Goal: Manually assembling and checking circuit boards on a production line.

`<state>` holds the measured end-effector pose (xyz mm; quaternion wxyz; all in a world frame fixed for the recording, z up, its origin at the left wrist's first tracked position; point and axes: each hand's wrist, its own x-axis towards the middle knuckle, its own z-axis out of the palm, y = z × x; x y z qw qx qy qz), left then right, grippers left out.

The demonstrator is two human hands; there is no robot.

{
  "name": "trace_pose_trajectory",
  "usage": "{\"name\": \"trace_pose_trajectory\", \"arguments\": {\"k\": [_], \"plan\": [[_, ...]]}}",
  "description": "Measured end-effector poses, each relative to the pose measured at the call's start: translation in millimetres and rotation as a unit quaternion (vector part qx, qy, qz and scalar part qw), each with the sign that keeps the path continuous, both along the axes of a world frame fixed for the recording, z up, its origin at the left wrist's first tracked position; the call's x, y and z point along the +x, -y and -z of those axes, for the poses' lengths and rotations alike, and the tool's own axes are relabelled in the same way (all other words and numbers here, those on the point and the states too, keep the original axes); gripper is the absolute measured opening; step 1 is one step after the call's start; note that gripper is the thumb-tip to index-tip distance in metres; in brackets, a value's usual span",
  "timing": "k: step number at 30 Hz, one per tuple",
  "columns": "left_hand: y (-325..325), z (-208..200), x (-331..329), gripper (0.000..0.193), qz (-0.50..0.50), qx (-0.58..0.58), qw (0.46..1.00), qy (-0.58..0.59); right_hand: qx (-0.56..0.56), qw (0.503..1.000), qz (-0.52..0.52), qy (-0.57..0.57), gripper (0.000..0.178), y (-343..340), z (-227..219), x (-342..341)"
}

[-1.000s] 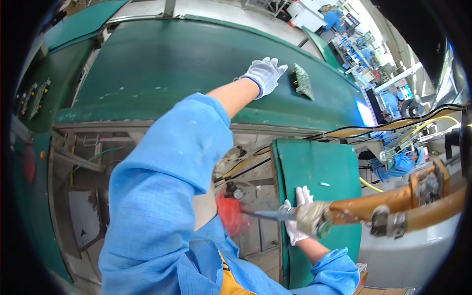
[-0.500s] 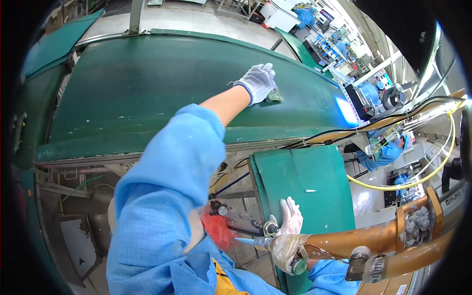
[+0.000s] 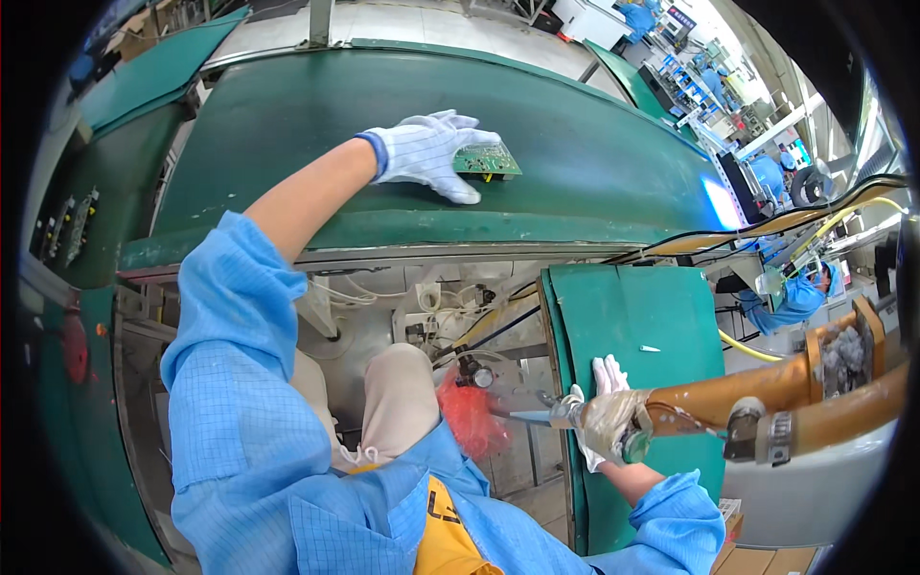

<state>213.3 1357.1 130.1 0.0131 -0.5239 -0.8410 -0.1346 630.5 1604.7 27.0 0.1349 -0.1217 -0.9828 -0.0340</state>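
On the green belt-like surface (image 3: 316, 115), a green circuit board (image 3: 491, 163) with small parts and a yellow piece lies beside my left hand (image 3: 422, 153). That hand wears a white glove with a blue cuff. Its fingers stretch along the board's far edge, while the thumb sticks out apart, short of the near edge. My right hand (image 3: 609, 374), also in a white glove, lies with straight fingers on a smaller green-covered table (image 3: 661, 316). A plastic-wrapped joint (image 3: 613, 426) on a copper-coloured pipe (image 3: 719, 393) hides part of it.
Boards with parts (image 3: 77, 225) lie on another green surface at far left. A red plastic bag (image 3: 471, 422) hangs by my knee. Cables and a yellow hose (image 3: 752, 347) run at right. People in blue work farther off, one (image 3: 800, 297) at right.
My view has shifted. My left hand and the circuit board have moved left along the green surface, and the board's face shows more. My right hand stays on the small table.
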Motion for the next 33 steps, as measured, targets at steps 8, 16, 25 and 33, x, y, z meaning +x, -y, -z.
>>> {"name": "trace_pose_trajectory", "arguments": {"k": [8, 16, 25, 33], "plan": [[36.2, 16.5, 2.0, 0.062, 0.013, 0.056, 0.997, -0.060, -0.049, 0.998, -0.018, 0.035, 0.060, -11.4, 17.8, 10.9], [43.3, 10.2, 9.8, 0.050, -0.019, 0.320, 0.937, 0.138, -0.100, 0.994, 0.022, 0.039, 0.051, 5.2, -10.0, 3.8], [125.1, -14.3, 67.1, 0.045, 0.078, 0.535, 0.569, 0.619, -0.053, 0.998, 0.005, -0.039, 0.056, 13.4, -11.5, 5.5], [237.6, -20.1, 136.3, 0.045, 0.000, 0.568, 0.506, 0.649, -0.054, 0.998, 0.001, -0.014, 0.058, 6.4, -6.1, 3.5]]}}
